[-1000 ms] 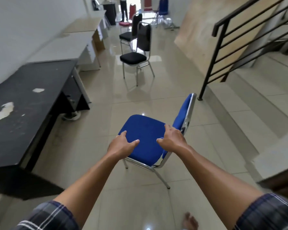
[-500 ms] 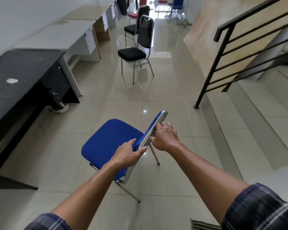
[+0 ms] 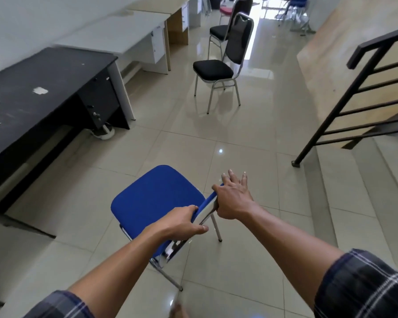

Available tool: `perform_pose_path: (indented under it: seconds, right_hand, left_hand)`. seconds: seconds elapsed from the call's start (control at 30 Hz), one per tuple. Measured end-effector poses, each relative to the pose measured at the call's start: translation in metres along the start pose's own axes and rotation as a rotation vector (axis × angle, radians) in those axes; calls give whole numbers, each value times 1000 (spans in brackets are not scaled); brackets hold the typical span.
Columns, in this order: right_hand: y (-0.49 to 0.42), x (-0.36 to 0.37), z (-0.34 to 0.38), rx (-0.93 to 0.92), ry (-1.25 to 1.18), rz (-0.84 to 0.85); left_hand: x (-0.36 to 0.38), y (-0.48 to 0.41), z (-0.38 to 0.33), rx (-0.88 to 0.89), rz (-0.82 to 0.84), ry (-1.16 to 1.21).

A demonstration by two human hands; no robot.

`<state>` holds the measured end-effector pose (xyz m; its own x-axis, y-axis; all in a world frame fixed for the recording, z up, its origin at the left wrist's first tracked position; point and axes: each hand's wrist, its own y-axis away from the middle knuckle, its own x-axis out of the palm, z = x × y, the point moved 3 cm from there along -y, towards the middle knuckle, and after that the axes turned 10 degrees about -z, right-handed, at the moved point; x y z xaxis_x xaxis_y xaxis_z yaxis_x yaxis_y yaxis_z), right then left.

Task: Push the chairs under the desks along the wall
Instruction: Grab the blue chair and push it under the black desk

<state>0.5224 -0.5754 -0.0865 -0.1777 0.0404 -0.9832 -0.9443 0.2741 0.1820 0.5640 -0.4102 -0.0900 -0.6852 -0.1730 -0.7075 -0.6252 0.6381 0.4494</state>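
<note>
A blue padded chair with a chrome frame stands on the tiled floor in front of me, its seat facing the black desk on the left. My left hand grips the top edge of the chair's backrest. My right hand lies on the same backrest a little further along, thumb hooked over the edge and fingers spread. A gap of floor separates the chair from the desk. Beyond the black desk a white desk and a wooden desk line the wall.
A black chair stands in the aisle ahead, a second black chair behind it, and a red chair and a blue chair at the far end. A black stair railing and steps are on the right. A white base sits under the black desk.
Both hands moved from the blue chair's seat to its backrest. The chair has turned so the seat faces the black desk, and my view has swung left.
</note>
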Motion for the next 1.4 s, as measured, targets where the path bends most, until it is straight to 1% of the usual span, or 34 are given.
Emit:
perform_pose_path:
  seconds: [0.1,0.17,0.3,0.4,0.47,0.53,0.6,0.67,0.73,0.77,0.83,0.93,1.1,1.2,1.4]
  right_hand:
    - [-12,5,-2,-221,72,-29]
    - [-21,5,-5,-360,79,-48]
    - [-37,10,-10,-649,74,-39]
    - [-46,10,-16,-817,36,73]
    - [-53,10,-21,-913,60,127]
    - [-61,12,-24,-940,87,108]
    - [-63,14,-24,-932,112,47]
    - [-62,19,-23,-893,130,6]
    - [-62,22,-24,-828,114,-4]
    - [-63,23,-24,-812,109,-4]
    - [-65,26,-24,-808,99,-8]
    - [-71,24,-21,-817,97,-47]
    - [-87,13,-11,-843,68,-111]
    - [-97,5,-3,-866,53,-166]
    - [-129,-3,20,-879,45,-201]
  left_hand:
    - [10,-2,2,-48,-31,-28]
    - [18,-2,4,-98,-94,-88]
    - [31,1,-6,-288,-340,-265]
    - [35,10,-17,-450,-469,-383]
    - [38,16,-22,-478,-528,-402]
    - [38,22,-23,-464,-560,-425]
    - [41,25,-19,-452,-592,-460]
    - [45,22,-13,-453,-634,-509]
    - [47,19,-12,-449,-604,-551]
    - [46,19,-12,-446,-625,-579]
    - [46,16,-6,-404,-744,-590]
    - [37,15,-7,-413,-822,-579]
    - [15,8,-1,-495,-821,-535]
    - [7,3,8,-547,-762,-558]
    - [-25,-13,27,-557,-747,-556]
